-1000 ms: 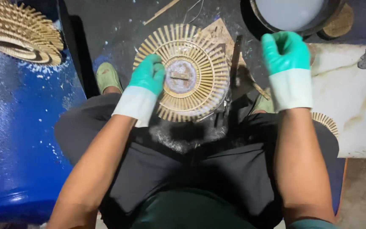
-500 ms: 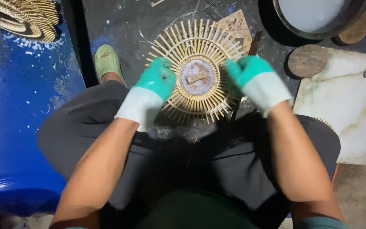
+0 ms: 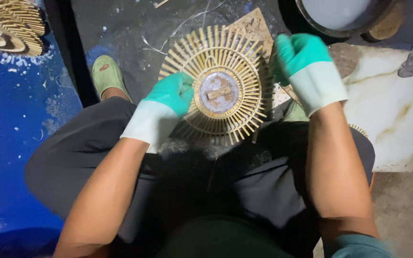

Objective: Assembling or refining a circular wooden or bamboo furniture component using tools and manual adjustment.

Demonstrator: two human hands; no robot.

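Gripping the round stick frame point(image 3: 221, 81) at nine o'clock, the left hand point(image 3: 168, 98) holds alone while the right hand point(image 3: 295, 55), curled empty at three, risks snapping protruding spokes.

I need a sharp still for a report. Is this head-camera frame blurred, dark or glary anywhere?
Head view: the right hand is slightly motion-blurred; the left hand and the round slatted disc look sharp. The lap and the floor above the disc lie in deep shadow. The pale slab at right is bright but not blown out, and there's no strong glare.
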